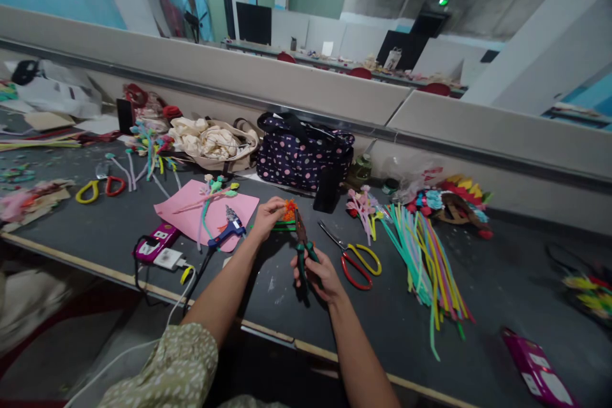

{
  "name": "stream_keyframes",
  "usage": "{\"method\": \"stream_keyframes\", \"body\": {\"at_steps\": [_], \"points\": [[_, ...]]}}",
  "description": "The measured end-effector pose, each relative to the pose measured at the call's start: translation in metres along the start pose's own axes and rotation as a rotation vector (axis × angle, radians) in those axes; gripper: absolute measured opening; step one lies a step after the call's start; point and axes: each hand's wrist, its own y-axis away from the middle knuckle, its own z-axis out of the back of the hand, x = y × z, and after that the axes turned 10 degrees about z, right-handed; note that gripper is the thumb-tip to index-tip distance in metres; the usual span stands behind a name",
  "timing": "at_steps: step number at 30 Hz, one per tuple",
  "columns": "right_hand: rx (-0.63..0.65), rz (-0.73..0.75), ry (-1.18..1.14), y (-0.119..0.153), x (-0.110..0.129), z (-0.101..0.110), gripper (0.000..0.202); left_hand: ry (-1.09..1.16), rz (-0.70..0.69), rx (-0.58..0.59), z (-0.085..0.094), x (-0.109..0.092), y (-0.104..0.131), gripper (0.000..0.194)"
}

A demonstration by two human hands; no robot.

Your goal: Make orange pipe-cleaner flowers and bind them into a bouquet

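Note:
My left hand (268, 218) pinches an orange fuzzy piece (289, 209) above the dark table. Wrapped round the green handles of a pair of pliers (305, 254) is my right hand (321, 273). The pliers' dark jaws point up and touch or lie very close to the orange piece; whether they grip it I cannot tell. Green stems (285, 226) lie just below the orange piece, beside my left fingers. Right of the pliers rest scissors with red and yellow handles (356, 261). A blue glue gun (228, 231) sits on pink paper (179, 209) to the left.
Pipe cleaners (425, 255) are spread at the right, near a purple power strip (538, 363). Another power strip (157, 242) with cables lies left. A dotted bag (301, 153), a black phone (327, 190) and a cloth-filled basket (215, 143) stand along the back. More scissors (100, 188) lie far left.

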Motion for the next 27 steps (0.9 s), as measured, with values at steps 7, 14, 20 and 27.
{"method": "stream_keyframes", "body": {"at_steps": [7,14,20,27], "points": [[-0.013,0.018,0.009,-0.0014,-0.0023,0.0018,0.022,-0.076,-0.045,-0.074,-0.0026,-0.0083,0.0018,0.012],[-0.041,0.039,0.012,-0.0019,-0.0019,-0.0004,0.020,-0.103,-0.091,-0.102,-0.0032,-0.0053,0.0009,0.009],[-0.007,0.022,0.014,-0.0016,0.0006,0.0016,0.022,-0.101,-0.064,-0.094,-0.0045,-0.0039,0.0008,0.011],[-0.005,0.022,0.004,-0.0008,0.0025,0.0050,0.021,-0.076,-0.039,-0.111,-0.0060,-0.0061,0.0017,0.015]]}}
